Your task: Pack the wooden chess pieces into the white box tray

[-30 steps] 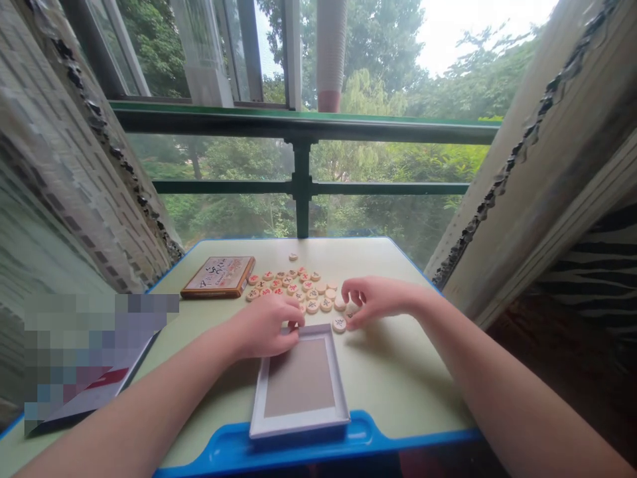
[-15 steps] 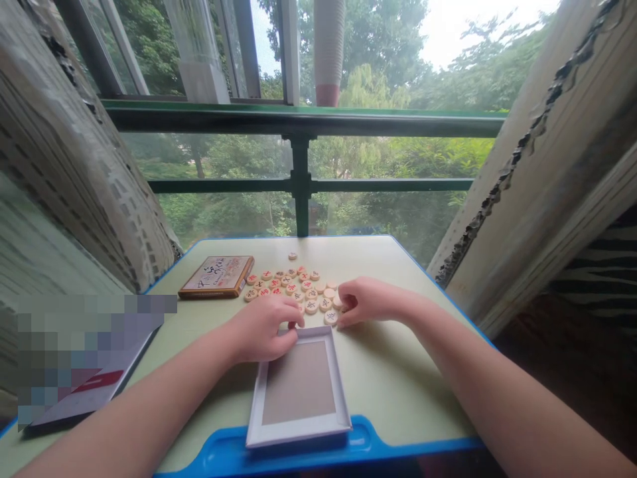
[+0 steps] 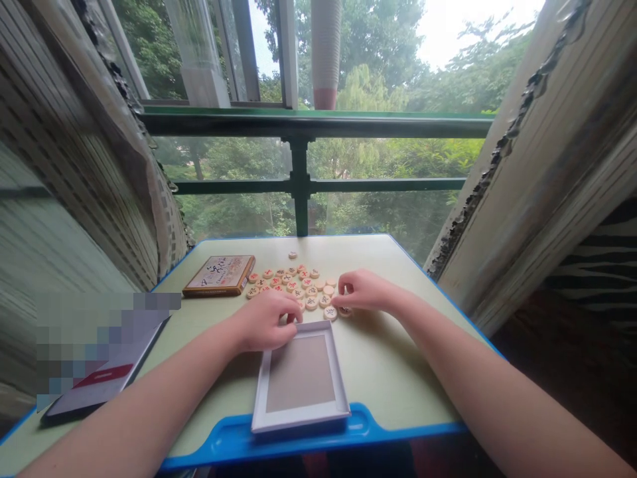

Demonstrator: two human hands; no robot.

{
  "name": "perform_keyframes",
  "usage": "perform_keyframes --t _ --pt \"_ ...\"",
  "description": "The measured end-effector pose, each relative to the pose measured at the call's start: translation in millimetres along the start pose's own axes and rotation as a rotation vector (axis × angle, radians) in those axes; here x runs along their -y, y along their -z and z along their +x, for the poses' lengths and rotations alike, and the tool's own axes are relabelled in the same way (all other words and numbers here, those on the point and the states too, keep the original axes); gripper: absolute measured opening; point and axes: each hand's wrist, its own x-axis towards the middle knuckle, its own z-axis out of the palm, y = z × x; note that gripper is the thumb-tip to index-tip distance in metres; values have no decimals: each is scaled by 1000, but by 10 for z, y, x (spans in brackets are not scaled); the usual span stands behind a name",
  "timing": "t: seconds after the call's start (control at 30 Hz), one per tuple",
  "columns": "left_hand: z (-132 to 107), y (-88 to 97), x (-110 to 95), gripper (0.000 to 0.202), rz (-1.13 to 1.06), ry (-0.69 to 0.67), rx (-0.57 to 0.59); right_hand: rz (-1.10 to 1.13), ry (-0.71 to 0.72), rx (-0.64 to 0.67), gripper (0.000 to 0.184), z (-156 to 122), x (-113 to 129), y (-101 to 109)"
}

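Round wooden Chinese chess pieces (image 3: pixel 311 303) with red or black characters lie spread in a loose group on the table; a few show plain faces. At the group's right edge is my right hand (image 3: pixel 368 290), its thumb and forefinger curved but apart, fingertips close to a plain piece (image 3: pixel 329 290). No piece shows between them. Just below that hand lies a piece with a dark character (image 3: pixel 344 311). My left hand (image 3: pixel 269 322) is curled at the far left corner of a shallow white box (image 3: pixel 340 378), thumb over its rim. Its fingers partly hide nearby pieces.
A brown-edged flat box with Chinese writing (image 3: pixel 219 275) lies left of the pieces. One piece (image 3: pixel 292 255) sits apart toward the window. A tablet-like device (image 3: pixel 107 375) lies at left. The pale table has a blue edge (image 3: pixel 388 431); curtains hang on both sides.
My right hand has lifted slightly and moved off a piece at the right edge, which now shows its dark character. My left hand stays at the box corner. The view has shifted a little.
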Motion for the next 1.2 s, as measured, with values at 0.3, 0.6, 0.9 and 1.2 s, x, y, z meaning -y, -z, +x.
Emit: perform_keyframes --t 0.3,0.6,0.9,1.2 --pt "7 -13 -25 15 27 -4 -20 51 65 -29 22 9 -59 8" --pt "2 -24 -12 15 48 -23 -19 38 152 -93 23 86 -154 -13" --pt "2 -30 2 15 110 -36 -27 5 99 -219 23 113 -136 -35" --pt "3 -32 -13 16 123 -42 -32 89 210 -147 20 37 0 -101"
